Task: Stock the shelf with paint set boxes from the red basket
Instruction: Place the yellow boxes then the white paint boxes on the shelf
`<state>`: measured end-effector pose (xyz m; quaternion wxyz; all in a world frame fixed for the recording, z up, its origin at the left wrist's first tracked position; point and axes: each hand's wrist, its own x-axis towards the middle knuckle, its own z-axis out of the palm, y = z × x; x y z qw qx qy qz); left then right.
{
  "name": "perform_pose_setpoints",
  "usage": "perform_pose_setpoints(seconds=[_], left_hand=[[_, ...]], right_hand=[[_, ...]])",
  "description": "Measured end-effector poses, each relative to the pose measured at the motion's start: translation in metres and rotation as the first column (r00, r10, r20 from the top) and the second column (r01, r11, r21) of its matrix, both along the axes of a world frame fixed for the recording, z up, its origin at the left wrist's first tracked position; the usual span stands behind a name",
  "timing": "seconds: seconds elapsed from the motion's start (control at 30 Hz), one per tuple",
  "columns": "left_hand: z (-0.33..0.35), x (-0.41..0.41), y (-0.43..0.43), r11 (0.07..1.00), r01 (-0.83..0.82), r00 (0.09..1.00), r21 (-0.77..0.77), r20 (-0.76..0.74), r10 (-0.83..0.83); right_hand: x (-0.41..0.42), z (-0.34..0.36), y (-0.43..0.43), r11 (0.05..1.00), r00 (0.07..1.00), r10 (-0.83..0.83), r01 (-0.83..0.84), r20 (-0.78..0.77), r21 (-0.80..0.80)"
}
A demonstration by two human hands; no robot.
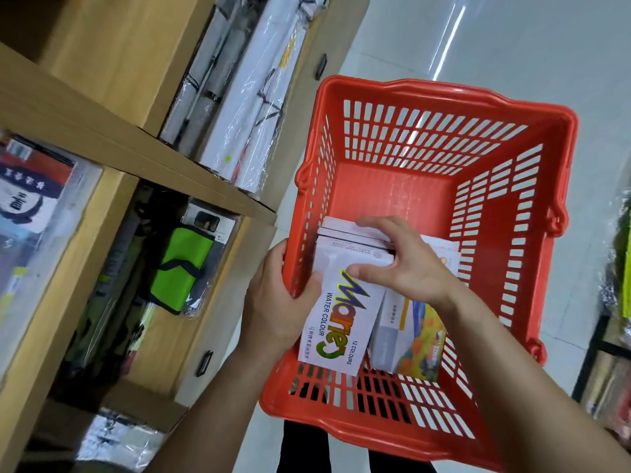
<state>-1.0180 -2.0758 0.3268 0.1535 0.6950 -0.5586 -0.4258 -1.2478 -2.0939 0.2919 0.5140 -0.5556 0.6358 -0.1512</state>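
Shop aisle | both hands (273,302) (403,264) clasp white paint box (341,322) — lower boxes (in red basket (512,233)) half-hidden

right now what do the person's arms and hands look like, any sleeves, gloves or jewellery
Both are bare: the left hand and right hand wear no gloves, and no rings show on the visible fingers. Neither wrist carries a watch or band. Both forearms are uncovered as far as the frame shows, with no sleeve edge in view.

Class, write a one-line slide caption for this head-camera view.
Both hands, left hand and right hand, grip a Marie's watercolour box inside the red basket beside wooden shelves.
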Motion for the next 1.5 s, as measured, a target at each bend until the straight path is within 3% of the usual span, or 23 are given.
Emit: perform_pose_setpoints(seconds=[0.17, 0.33, 0.8, 1.07, 1.3, 1.43, 1.5], left_hand=[[-0.001, 0.002, 0.0, 1.0, -0.009, 1.0, 0.02, -0.013, 0.009], [-0.003, 0.002, -0.001, 1.0, -0.008, 1.0, 0.03, 0.009, 0.007], [-0.016, 0.006, -0.001, 0.999, 0.0, 1.0, 0.032, 0.023, -0.001], [-0.016, 0.008, 0.0, 1.0, -0.01, 0.989, 0.017, -0.15, 0.012], [-0.005, 0.012, 0.004, 0.999, -0.054, 0.975, 0.003, -0.214, 0.054], [0.029, 0.007, 0.014, 0.968, -0.024, 0.998, -0.25, -0.058, 0.01], [0.049, 0.001, 0.024, 0.967, 0.023, 0.997, -0.254, -0.066, -0.041]], right_hand=[[0.014, -0.001, 0.019, 0.99, 0.988, -0.133, 0.136, 0.077, -0.036], [0.025, -0.011, 0.039, 0.918, 0.902, -0.392, 0.369, 0.181, 0.145], [0.058, -0.03, 0.064, 0.896, 0.875, -0.445, 0.434, 0.191, 0.096], [0.053, -0.011, 0.061, 0.902, 0.886, -0.43, 0.428, 0.173, 0.046], [0.038, 0.019, 0.067, 0.876, 0.826, -0.476, 0.477, 0.302, 0.077], [0.018, 0.059, 0.072, 0.861, 0.787, -0.491, 0.503, 0.374, 0.073], [0.006, 0.086, 0.075, 0.864, 0.779, -0.479, 0.5, 0.405, 0.062]])
